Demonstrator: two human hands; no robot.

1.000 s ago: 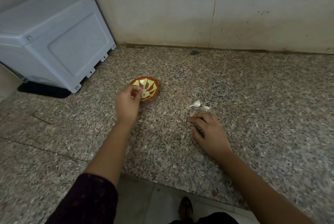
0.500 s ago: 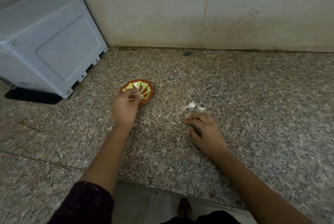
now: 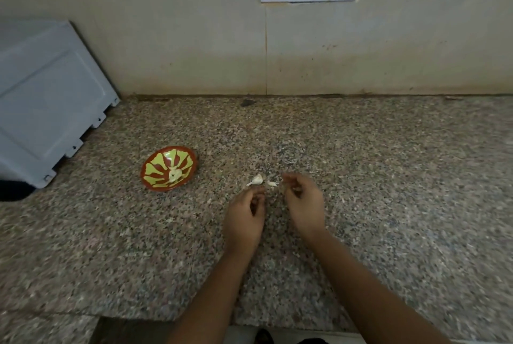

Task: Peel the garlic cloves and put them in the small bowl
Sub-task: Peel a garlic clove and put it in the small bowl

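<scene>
my left hand [image 3: 244, 217] loose, empty, near white garlic clove [image 3: 257, 179] | my right hand [image 3: 304, 203] blurred, grip unclear | red-yellow patterned small bowl [image 3: 155, 177] apart

Speckled polished granite counter [image 3: 361, 177], glossy painted small bowl [image 3: 155, 177], smooth grey plastic box [image 3: 47, 93], matt wall tiles [image 3: 194, 38], papery garlic skins [image 3: 256, 180]

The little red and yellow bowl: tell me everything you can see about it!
The small bowl is round and shallow, reddish-brown with yellow petal-like streaks fanning from its middle, and looks glossy. It sits open side up on the speckled granite counter, right of a white box. Peeled garlic lies in its centre. The left hand and right hand are off to its right, not touching it.
</scene>
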